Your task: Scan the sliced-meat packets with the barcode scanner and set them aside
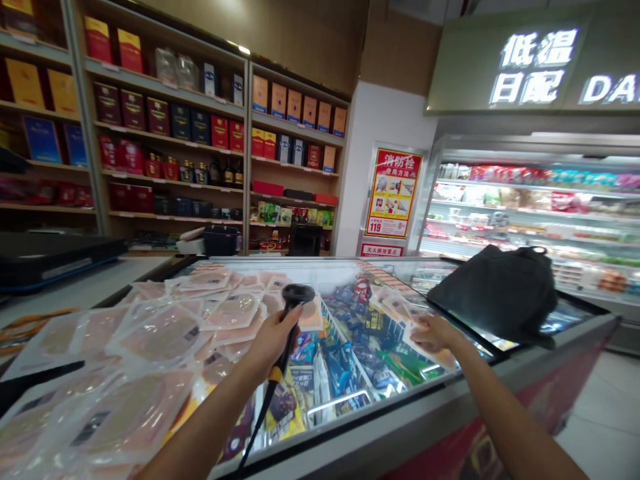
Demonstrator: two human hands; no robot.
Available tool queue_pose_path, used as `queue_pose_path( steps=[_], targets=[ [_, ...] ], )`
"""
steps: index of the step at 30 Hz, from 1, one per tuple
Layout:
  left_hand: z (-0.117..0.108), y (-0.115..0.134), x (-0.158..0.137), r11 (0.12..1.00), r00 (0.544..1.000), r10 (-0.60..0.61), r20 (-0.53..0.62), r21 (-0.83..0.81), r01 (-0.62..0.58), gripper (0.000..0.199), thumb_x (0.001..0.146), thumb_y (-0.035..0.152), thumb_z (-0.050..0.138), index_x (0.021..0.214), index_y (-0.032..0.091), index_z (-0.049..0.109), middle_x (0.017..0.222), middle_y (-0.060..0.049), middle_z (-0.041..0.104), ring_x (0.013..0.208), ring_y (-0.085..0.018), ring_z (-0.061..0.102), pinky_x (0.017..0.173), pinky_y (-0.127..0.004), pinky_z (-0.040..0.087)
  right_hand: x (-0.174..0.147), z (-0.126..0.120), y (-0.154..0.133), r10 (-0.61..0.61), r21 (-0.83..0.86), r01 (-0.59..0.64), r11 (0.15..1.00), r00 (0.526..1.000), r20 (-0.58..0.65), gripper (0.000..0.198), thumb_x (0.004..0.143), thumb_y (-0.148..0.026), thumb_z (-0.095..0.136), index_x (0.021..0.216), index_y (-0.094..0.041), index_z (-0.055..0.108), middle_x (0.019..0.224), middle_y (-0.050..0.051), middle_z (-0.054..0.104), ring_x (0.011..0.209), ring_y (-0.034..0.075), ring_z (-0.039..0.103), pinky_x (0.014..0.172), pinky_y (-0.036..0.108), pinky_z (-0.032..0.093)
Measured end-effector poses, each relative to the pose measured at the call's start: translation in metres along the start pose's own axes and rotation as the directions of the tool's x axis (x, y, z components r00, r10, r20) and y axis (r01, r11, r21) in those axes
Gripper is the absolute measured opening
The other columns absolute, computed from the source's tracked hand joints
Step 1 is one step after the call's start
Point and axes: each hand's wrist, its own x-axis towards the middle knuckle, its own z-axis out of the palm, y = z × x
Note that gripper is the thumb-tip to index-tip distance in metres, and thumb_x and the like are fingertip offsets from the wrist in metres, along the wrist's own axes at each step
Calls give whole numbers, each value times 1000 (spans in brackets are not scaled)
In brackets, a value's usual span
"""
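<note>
My left hand is wrapped round the handle of a black barcode scanner, whose cable runs down toward the front edge of the freezer. Many flat, clear plastic packets with pinkish contents lie overlapping on the glass to its left. On the right, my right hand has its fingers closed at the edge of a similar flat packet. A few more packets lie fanned out just beyond it. The fingertips there are small and slightly blurred.
Under the glass of the chest freezer are colourful packaged goods. A black bag rests on its right end. At the left is a black device on a counter. Shelves of boxes and a lit chiller stand behind.
</note>
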Motion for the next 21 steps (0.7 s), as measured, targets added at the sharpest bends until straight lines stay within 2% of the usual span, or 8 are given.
queue_pose_path(
  steps=[2,4,7,9,11,14,18,21],
  targets=[
    [2,1,-1,1000,1000,4,12,-15,-4,34,67,49,48,59,16,46,41,4,49,32,-6,42,34,-18,30,-4,0,5,0,-147,9,989,998,60,19,48,-28,64,65,-21,63,68,7,62,82,29,55,70,38,38],
    [4,2,-3,1000,1000,9,20,-17,-8,34,67,48,48,58,16,45,40,5,47,32,-6,42,34,-18,30,-7,5,9,-10,-273,19,962,999,31,37,48,-37,64,82,-22,62,86,8,61,92,30,50,75,40,36],
    [5,4,-3,1000,1000,4,31,-28,-3,33,67,47,49,56,16,44,40,5,46,32,-6,41,33,-18,30,-7,17,13,-2,-418,-19,908,999,-50,62,53,-56,54,108,-27,49,118,9,45,110,32,35,84,50,27],
    [5,5,-3,998,999,-11,38,-56,13,33,66,47,50,57,16,45,42,4,48,33,-7,42,33,-18,30,-3,28,13,42,-466,-60,883,998,-49,69,59,-63,41,118,-27,38,129,9,31,117,32,25,87,55,20],
    [5,4,-2,997,999,-18,35,-73,21,33,66,48,50,58,16,45,44,4,49,34,-7,43,34,-18,31,2,42,8,92,-483,-90,871,996,-19,74,62,-66,32,124,-24,30,133,11,22,120,33,19,88,56,17],
    [4,2,0,997,999,-30,27,-68,32,34,65,49,51,59,16,46,43,4,50,33,-7,44,34,-18,32,8,67,-13,112,-468,-101,878,994,-6,79,62,-68,29,125,-19,28,133,15,20,120,35,17,90,55,15],
    [-2,-1,3,997,1000,-21,23,-78,23,35,66,50,49,62,16,47,45,3,51,33,-6,44,34,-18,31,9,98,-53,7,-390,-24,921,999,-44,73,62,-66,33,118,-19,39,128,16,30,115,35,25,87,56,18],
    [-7,-2,5,995,999,-38,3,-87,38,34,65,50,50,66,16,48,45,4,50,33,-7,44,35,-18,33,9,100,-68,-28,-329,9,944,998,-52,69,53,-66,46,105,-20,50,116,14,45,108,34,36,84,53,26]
  ],
)
